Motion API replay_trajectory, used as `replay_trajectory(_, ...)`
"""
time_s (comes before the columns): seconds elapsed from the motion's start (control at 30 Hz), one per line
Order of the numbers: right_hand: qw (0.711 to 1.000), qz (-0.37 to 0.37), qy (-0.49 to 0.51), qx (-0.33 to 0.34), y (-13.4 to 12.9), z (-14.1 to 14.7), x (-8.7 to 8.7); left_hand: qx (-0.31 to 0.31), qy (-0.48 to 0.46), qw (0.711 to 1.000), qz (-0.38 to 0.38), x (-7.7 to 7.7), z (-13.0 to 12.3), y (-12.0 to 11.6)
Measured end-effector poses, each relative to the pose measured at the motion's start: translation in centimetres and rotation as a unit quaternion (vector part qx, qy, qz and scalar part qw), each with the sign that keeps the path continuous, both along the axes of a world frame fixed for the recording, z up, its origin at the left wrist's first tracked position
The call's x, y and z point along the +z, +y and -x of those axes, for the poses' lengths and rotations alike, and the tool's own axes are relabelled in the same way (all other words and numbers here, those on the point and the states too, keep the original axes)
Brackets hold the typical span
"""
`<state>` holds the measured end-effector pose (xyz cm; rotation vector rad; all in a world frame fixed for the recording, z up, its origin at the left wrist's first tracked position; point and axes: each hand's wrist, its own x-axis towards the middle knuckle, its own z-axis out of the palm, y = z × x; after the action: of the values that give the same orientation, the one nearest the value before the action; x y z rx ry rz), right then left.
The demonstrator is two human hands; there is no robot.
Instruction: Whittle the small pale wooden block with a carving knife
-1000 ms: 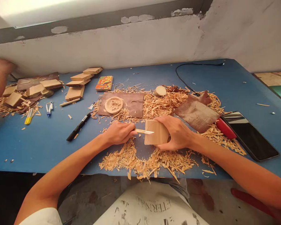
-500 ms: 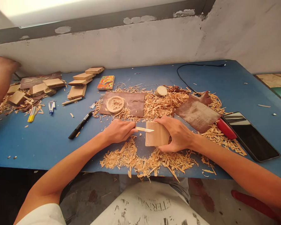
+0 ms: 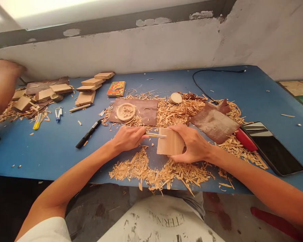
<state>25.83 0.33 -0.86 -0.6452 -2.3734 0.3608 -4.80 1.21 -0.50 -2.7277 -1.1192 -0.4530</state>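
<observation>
My left hand (image 3: 130, 137) is closed around the handle of a craft knife (image 3: 156, 135), its pale blade pointing right. The blade's tip lies over the upper left part of a wooden block (image 3: 170, 143). My right hand (image 3: 193, 144) grips that block from the right, thumb on the near edge and fingers on the far edge. The block is held just above the blue table, and its underside is hidden. Wood shavings (image 3: 161, 174) lie in a heap below and in front of both hands.
Beyond my hands are brown sandpaper (image 3: 148, 109) bearing a round carved dish (image 3: 126, 111), and a round wood slice (image 3: 175, 98). More sandpaper (image 3: 214, 122) and a phone (image 3: 274, 148) lie right. Left are a black marker (image 3: 88, 134), wooden blocks (image 3: 86, 98) and another person's arm (image 3: 2, 87).
The knife and block have tilted slightly, and the left hand has shifted up a little with the blade on the block. The whole view has slid slightly to the right.
</observation>
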Motion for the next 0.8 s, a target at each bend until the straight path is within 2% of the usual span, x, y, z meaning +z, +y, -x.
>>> replay_trajectory(0.13, 0.998, -0.021, -0.017, 0.052, -1.0, 0.3, 0.8, 0.156, -0.022, 0.987, -0.013, 0.1, 2.6, 2.1)
replay_trajectory(0.2, 0.998, -0.03, -0.014, 0.056, -1.3, 0.3, 1.0, 0.2, -0.036, 0.979, -0.026, 0.4, 3.5, 2.7)
replay_trajectory(0.23, 0.998, -0.032, -0.013, 0.047, -1.2, 0.2, 1.0, 0.192, -0.048, 0.98, -0.03, 0.5, 3.7, 2.8)
replay_trajectory(0.3, 0.999, -0.034, -0.014, 0.021, -0.9, -0.1, 0.8, 0.11, -0.086, 0.99, -0.025, 0.6, 3.4, 2.3)
replay_trajectory(0.37, 0.999, -0.031, -0.016, 0.006, -0.4, -0.4, 0.5, 0.061, -0.094, 0.994, -0.018, 0.6, 2.5, 1.5)
replay_trajectory(0.57, 0.999, -0.025, -0.024, 0.022, 0.0, -0.4, -0.1, -0.079, -0.104, 0.991, 0.01, 0.5, 0.7, -0.9)
replay_trajectory(0.67, 0.999, -0.023, -0.026, 0.025, 0.0, -0.2, -0.1, -0.12, -0.093, 0.988, 0.027, 0.5, 0.4, -1.3)
replay_trajectory(0.8, 0.999, -0.025, -0.031, 0.022, -0.1, -0.1, 0.0, -0.141, -0.071, 0.987, 0.043, 0.3, 0.1, -1.2)
